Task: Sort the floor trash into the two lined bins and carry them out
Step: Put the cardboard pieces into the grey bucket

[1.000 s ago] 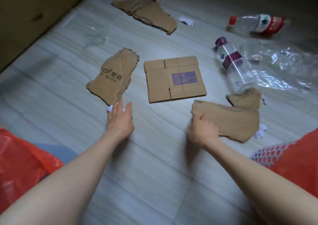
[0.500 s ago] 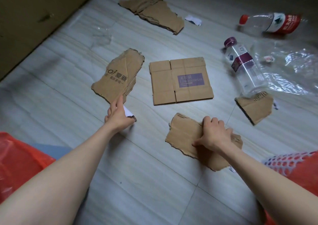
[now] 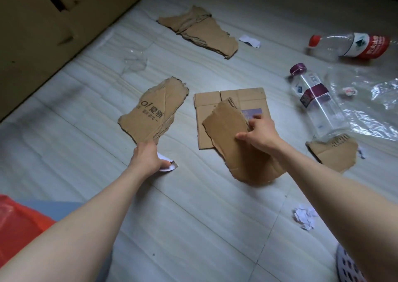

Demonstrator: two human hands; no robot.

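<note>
I am looking down at a pale tiled floor (image 3: 193, 228) scattered with trash, both my bare forearms reaching in from the bottom of the frame.

My right hand (image 3: 259, 134), just right of center, grips a torn cardboard piece (image 3: 232, 143) along its right edge, thumb on top and fingers curled at the edge. The piece lies partly over a flattened cardboard box (image 3: 247, 97) with a purple label, in the middle of the frame.

My left hand (image 3: 146, 159), left of center, pinches a small white paper scrap (image 3: 167, 167) against the floor. The fingers also reach the bottom edge of a printed cardboard piece (image 3: 150, 111) that lies just above the hand; I cannot tell whether they grip it.

At the top center lies a long ragged cardboard strip (image 3: 200, 30), with a small white paper bit (image 3: 249, 40) beside its right end. At the upper right a clear bottle with a red cap and red label (image 3: 349, 44) lies on its side. Below it a clear bottle with a purple cap (image 3: 316, 100) also lies flat, resting against crumpled clear plastic film (image 3: 370, 109) at the right edge. Its base touches a small cardboard scrap (image 3: 333, 152) at the right.

A crumpled white paper wad (image 3: 304, 217) sits on the floor at lower right. A red bin liner (image 3: 19, 223) shows at the lower left corner, and a perforated basket rim (image 3: 349, 266) at the lower right corner. A large brown carton (image 3: 43, 23) fills the upper left.
</note>
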